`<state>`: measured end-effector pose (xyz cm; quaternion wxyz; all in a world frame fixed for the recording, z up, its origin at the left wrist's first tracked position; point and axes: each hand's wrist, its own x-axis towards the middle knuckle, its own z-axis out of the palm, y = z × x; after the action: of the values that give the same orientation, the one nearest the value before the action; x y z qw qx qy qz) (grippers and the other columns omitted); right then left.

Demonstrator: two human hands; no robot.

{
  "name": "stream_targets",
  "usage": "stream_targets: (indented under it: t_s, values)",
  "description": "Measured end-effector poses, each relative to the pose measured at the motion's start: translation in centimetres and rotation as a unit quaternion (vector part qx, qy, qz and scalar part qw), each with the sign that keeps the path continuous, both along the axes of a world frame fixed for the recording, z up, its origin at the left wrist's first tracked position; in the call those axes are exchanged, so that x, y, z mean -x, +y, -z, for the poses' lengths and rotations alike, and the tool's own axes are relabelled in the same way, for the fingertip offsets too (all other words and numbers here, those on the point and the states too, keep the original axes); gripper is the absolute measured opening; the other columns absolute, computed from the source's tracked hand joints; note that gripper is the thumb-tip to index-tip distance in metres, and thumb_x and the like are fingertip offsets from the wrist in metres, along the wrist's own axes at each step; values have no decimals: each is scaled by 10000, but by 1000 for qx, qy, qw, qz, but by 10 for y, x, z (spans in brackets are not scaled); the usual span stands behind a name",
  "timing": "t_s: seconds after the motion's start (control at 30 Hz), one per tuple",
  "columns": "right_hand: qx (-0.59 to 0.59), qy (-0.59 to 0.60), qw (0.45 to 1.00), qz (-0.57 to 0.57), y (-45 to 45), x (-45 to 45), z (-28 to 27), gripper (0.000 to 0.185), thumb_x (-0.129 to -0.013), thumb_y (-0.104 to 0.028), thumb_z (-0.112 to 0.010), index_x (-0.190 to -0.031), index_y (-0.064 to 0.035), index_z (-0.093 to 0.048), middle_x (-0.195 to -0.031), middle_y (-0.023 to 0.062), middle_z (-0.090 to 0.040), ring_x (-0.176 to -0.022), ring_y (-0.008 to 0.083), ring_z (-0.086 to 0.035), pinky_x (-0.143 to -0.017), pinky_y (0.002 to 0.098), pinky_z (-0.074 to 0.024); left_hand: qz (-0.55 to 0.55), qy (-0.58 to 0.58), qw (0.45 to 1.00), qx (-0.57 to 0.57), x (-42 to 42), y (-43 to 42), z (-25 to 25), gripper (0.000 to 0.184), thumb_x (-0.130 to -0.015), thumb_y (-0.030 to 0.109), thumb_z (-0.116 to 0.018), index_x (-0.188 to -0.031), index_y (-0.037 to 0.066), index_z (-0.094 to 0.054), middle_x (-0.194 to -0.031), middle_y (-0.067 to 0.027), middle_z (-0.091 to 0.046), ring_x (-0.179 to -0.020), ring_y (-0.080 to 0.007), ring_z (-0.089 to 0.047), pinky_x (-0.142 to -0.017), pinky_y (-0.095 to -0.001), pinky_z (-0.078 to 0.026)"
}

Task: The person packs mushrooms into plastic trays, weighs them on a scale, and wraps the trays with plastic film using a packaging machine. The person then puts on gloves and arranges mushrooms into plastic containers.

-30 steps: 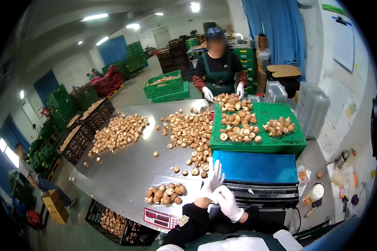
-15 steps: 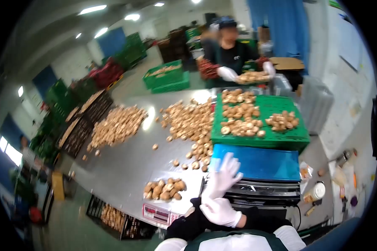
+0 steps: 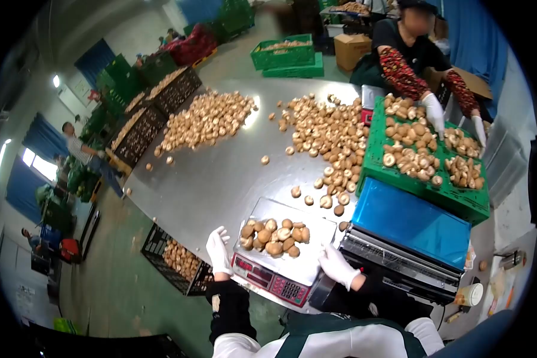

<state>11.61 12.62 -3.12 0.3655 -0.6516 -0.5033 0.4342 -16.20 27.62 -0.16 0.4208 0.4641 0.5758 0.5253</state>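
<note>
Across a steel bench (image 3: 221, 173) lie loose mushrooms (image 3: 328, 128), ungrouped; five groups (image 3: 410, 162) top green crates (image 3: 423, 192), another group (image 3: 274, 235) sits on the scale (image 3: 268, 280) between our open, empty left hand (image 3: 219, 249) and right hand (image 3: 337, 266).

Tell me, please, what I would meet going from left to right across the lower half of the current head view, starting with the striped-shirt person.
Striped-shirt person, black crate, left hand, mushrooms on the scale, right hand, blue panel, cup.
</note>
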Motion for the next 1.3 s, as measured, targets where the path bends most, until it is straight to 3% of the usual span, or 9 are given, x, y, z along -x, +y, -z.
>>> stream_targets:
  t_s: [0.1,0.17,0.23,0.4,0.57,0.67,0.9,1.17,1.3]
  values:
    - [16,-112,993,28,29,14,22,497,-783,-73,-438,-1214,138,-308,-925,225,-523,-869,302,-530,-762,346,-421,74,162,981,71,44,20,63,294,-894,130,-398,-1113,-26,-518,-911,-87,-556,-765,-126,-530,-696,-264,-439]
    - [101,-56,993,-5,42,15,31,465,-774,-57,-427,-1196,120,-344,-879,221,-541,-848,315,-544,-763,347,-426,128,200,961,144,42,18,66,316,-864,99,-407,-1134,-26,-513,-874,-92,-553,-686,-141,-537,-657,-266,-443]
    - [47,-20,998,26,38,24,35,371,-793,-53,-422,-1144,66,-421,-804,176,-557,-749,270,-563,-699,327,-447,209,180,946,168,35,17,75,331,-848,79,-401,-1140,-21,-520,-891,-94,-559,-646,-137,-537,-621,-257,-442]
    - [21,-38,998,37,32,30,51,364,-797,-37,-452,-1150,44,-418,-754,120,-537,-676,202,-542,-639,297,-446,161,90,973,140,25,9,72,297,-843,51,-445,-1108,-24,-556,-909,-39,-617,-776,-65,-534,-678,-193,-428]
    - [-23,16,998,56,17,22,9,392,-795,-34,-474,-1176,19,-402,-767,109,-530,-662,177,-530,-618,278,-440,164,47,976,133,5,-5,14,304,-848,47,-456,-1132,-11,-546,-826,6,-594,-571,-24,-462,-518,-164,-379]
    - [-19,69,995,73,-5,-6,-41,399,-806,-43,-490,-1193,0,-405,-750,52,-526,-626,96,-515,-580,243,-440,215,29,972,90,-21,-11,-25,304,-854,50,-471,-1143,-20,-534,-807,6,-582,-567,-29,-465,-513,-161,-379]
    - [-92,178,949,242,-91,-109,-68,390,-826,-10,-473,-1206,13,-390,-774,24,-487,-623,82,-526,-580,226,-468,386,48,917,85,-150,-34,-54,293,-844,78,-543,-1107,-50,-540,-795,-14,-597,-581,-41,-485,-533,-175,-410]
    - [-56,-53,910,408,-167,-207,-64,323,-814,-75,-502,-1124,12,-501,-688,-2,-478,-576,63,-431,-560,211,-393,534,151,832,11,-301,-66,-11,222,-834,98,-539,-1019,-24,-541,-697,-30,-582,-584,-82,-555,-535,-206,-433]
    - [-32,-155,895,417,-178,-234,-40,312,-800,-91,-486,-1094,6,-525,-825,133,-598,-738,250,-578,-701,312,-452,540,296,784,-76,-331,-71,8,243,-781,174,-590,-930,-16,-560,-699,-94,-616,-616,-151,-595,-587,-264,-462]
